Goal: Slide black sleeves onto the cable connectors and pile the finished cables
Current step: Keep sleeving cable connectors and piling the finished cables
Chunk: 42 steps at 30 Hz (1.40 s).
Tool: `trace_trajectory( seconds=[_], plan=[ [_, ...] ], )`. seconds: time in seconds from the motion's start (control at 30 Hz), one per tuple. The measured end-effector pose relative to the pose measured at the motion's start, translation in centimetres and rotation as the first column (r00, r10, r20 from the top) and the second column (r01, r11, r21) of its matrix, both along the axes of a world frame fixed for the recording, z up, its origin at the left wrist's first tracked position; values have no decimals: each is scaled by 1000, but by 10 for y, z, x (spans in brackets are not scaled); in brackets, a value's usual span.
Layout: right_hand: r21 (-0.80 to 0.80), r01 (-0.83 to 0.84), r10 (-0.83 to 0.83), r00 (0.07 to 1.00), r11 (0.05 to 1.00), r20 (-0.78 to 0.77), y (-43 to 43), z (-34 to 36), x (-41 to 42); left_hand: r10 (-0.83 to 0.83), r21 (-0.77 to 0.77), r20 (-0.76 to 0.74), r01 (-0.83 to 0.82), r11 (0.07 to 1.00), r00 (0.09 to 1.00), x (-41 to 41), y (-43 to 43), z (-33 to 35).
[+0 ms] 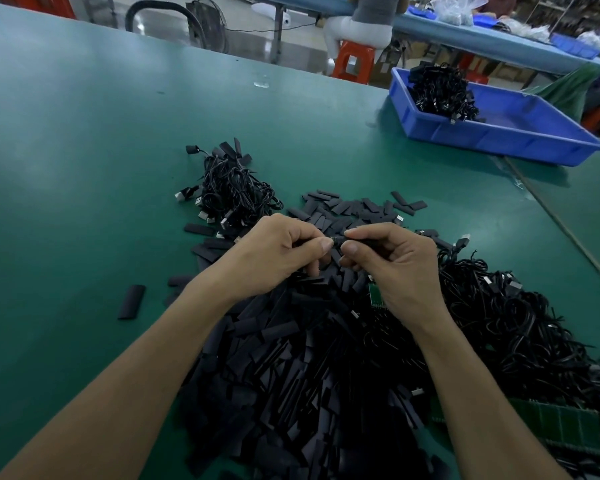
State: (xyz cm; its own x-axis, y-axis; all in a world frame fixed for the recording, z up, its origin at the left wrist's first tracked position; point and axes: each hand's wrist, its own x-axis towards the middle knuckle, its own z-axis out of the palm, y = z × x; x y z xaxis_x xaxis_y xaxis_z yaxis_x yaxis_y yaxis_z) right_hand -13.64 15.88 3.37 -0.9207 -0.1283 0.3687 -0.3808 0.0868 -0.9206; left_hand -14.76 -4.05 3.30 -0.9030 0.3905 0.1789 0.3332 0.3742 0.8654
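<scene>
Sleeving step in hand, I judged. Left hand [274,254] and right hand [395,268] met above near sleeve heap [291,358], thumb and forefinger of each pinching same black sleeve [338,241]; connector hidden. Next: seat sleeve fully, drop cable on far-left pile [232,192].

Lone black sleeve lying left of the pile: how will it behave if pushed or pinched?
The lone black sleeve looks flattened, so it would probably slide rather than roll on the green table. It seems thin-walled and small, so likely very light and squashy under a pinch. Its matte finish suggests fair grip, though that is uncertain.
</scene>
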Motion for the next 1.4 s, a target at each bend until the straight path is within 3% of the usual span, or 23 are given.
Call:
trace_trajectory(
  seconds=[0.33,0.7,1.2,1.4],
  plan=[
    [-67,15,-13,1000,998,17,1,-4,1,25,35,37,-26,999,999,0,0,0],
    [47,7,-9,1000,999,27,-2,-3,1,23,37,71,-26,999,997,0,-1,-3],
    [-8,-20,20,998,1000,65,-4,-6,2,-12,-2,61,12,1000,998,-2,0,-8],
    [81,93,-94,995,992,13,-2,-6,0,16,50,36,-18,999,999,-3,2,-10]
  ],
)
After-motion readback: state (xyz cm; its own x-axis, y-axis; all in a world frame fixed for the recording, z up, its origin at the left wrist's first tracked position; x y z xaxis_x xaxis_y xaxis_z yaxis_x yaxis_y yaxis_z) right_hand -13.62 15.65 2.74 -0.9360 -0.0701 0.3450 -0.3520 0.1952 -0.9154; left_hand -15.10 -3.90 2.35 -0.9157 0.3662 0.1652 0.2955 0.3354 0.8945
